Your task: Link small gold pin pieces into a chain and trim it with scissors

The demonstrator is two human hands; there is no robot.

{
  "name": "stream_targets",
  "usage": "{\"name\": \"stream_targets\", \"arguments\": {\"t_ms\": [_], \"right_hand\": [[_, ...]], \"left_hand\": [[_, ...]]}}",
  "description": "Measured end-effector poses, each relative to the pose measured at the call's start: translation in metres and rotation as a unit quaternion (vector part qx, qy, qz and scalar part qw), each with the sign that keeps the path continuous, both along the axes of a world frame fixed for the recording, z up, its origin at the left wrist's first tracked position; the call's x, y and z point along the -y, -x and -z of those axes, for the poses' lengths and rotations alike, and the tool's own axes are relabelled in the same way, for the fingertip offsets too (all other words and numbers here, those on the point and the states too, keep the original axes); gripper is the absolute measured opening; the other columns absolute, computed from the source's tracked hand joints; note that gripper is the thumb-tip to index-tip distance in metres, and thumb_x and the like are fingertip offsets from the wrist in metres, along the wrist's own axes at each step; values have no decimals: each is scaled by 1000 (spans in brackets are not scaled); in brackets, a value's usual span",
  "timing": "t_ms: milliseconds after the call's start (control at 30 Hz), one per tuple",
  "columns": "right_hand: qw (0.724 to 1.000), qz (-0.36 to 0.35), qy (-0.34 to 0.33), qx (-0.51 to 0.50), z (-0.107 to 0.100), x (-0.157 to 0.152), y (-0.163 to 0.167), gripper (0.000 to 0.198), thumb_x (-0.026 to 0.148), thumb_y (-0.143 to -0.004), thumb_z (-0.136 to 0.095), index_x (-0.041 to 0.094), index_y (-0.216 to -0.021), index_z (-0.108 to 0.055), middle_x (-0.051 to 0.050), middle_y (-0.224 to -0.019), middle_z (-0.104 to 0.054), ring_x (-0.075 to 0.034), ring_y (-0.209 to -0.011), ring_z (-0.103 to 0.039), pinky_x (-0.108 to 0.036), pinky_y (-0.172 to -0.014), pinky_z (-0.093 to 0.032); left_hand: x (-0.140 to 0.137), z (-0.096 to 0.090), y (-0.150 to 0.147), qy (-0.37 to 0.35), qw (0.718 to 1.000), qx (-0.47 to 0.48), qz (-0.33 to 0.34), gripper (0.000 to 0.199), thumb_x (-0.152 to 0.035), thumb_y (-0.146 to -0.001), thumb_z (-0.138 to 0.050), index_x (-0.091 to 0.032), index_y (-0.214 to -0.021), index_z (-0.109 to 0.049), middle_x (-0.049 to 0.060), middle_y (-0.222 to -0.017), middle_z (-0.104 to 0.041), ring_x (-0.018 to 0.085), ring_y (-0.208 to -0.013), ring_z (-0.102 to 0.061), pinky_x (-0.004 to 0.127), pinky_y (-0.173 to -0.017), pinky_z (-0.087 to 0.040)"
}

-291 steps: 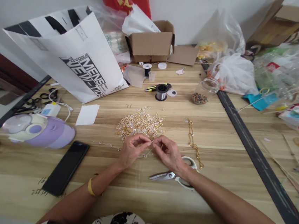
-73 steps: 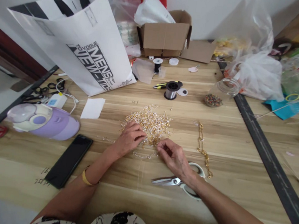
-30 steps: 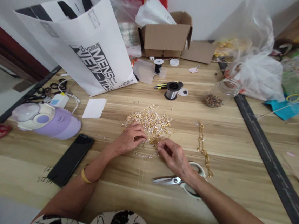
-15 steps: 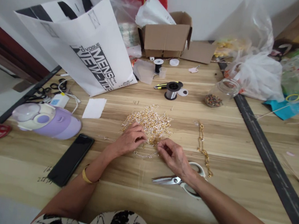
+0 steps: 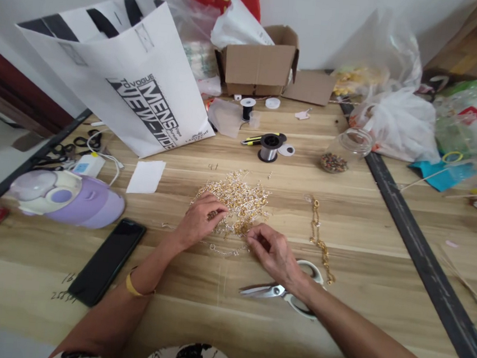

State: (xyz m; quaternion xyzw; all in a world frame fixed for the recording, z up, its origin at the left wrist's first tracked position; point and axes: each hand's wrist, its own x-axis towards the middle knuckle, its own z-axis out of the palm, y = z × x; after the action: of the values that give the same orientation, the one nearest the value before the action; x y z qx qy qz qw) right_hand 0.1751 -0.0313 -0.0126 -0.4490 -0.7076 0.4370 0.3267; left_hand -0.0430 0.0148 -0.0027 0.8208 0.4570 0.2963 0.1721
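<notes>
- Left hand (image 5: 201, 219): fingers curled, thumb close to the index finger, at the pile's left side; cannot tell whether it holds a piece.
- Right hand (image 5: 271, 251): thumb and index finger drawn together at the pile's near right side; cannot tell what, if anything, is between them.
- Jewellery findings (image 5: 237, 194), gold- and silver-coloured: one pile, mid-counter (image 5: 217, 312).
- Silver-coloured chain (image 5: 223, 251): between the hands, near side of pile.
- White-handled scissors (image 5: 275, 291): beside right wrist, towards counter's near edge.
- Gold-coloured chain (image 5: 321, 246): right of right hand.
- Wire spool (image 5: 269, 149): beyond pile, towards back edge.
- Black smartphone (image 5: 107, 262): towards near left corner.
</notes>
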Motion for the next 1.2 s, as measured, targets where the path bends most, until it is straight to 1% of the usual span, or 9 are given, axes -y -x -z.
{"name": "stream_targets", "arguments": {"t_ms": [200,333,467,600,700,833,967,1100,1200], "right_hand": [[999,-12,-30,9,-4,1,0,10,16,-85,-48,17,-78,-54,0,-69,-53,-12,-61,-48,-22,-57,-37],[997,-42,-71,1,-3,1,-1,11,14,-86,-46,18,-78,-53,-1,-71,-53,-13,-64,-48,-23,-59,-38],[994,-57,-94,-4,-2,1,0,11,12,-87,-45,18,-80,-52,-3,-74,-54,-14,-67,-49,-24,-62,-39],[992,-62,-113,-8,-2,1,0,11,12,-87,-45,17,-80,-51,-2,-73,-53,-14,-67,-48,-24,-62,-39],[991,-64,-115,-6,-2,1,-1,11,11,-87,-45,17,-80,-51,-3,-73,-53,-14,-67,-48,-24,-62,-39],[990,-68,-122,-8,-1,0,-1,11,11,-87,-45,17,-81,-51,-3,-73,-54,-14,-67,-48,-25,-62,-40],[990,-69,-126,-14,0,0,-1,11,11,-88,-45,17,-82,-52,-3,-74,-54,-14,-69,-48,-25,-63,-40],[991,-70,-115,-9,0,0,-1,10,11,-88,-45,17,-84,-52,-3,-76,-55,-14,-70,-49,-25,-64,-40],[991,-71,-110,-7,0,0,-1,10,10,-87,-45,17,-83,-52,-3,-75,-54,-14,-70,-49,-24,-64,-39]], "left_hand": [[-4,-8,-5,16,1000,6,1,9,-18,-83,-57,-16,-80,-65,5,-78,-67,18,-79,-56,36,-81,-43],[-7,-5,-8,27,999,-14,9,10,-20,-83,-57,-18,-81,-66,4,-80,-66,18,-81,-56,36,-82,-43],[-7,-3,-14,27,998,-42,38,10,-19,-84,-56,-17,-83,-66,4,-81,-65,18,-84,-54,36,-83,-42],[-5,-5,-25,12,995,-78,68,16,-17,-86,-51,-17,-94,-64,6,-92,-61,19,-93,-51,36,-86,-42],[-6,-5,-32,-3,988,-125,88,20,-15,-87,-48,-19,-100,-62,6,-96,-57,20,-95,-48,37,-86,-41],[-9,-2,-34,-25,982,-156,101,17,-17,-87,-47,-19,-92,-63,6,-91,-54,21,-92,-46,37,-83,-42],[-10,-1,-29,-23,986,-142,88,17,-20,-89,-47,-17,-85,-62,5,-84,-54,20,-91,-45,37,-84,-41],[-11,0,-23,-14,987,-129,90,18,-24,-87,-52,-16,-74,-61,4,-80,-56,20,-91,-46,37,-86,-41],[-13,3,-20,-7,990,-106,95,17,-25,-85,-54,-16,-71,-60,4,-77,-58,20,-91,-48,37,-85,-41]]}}
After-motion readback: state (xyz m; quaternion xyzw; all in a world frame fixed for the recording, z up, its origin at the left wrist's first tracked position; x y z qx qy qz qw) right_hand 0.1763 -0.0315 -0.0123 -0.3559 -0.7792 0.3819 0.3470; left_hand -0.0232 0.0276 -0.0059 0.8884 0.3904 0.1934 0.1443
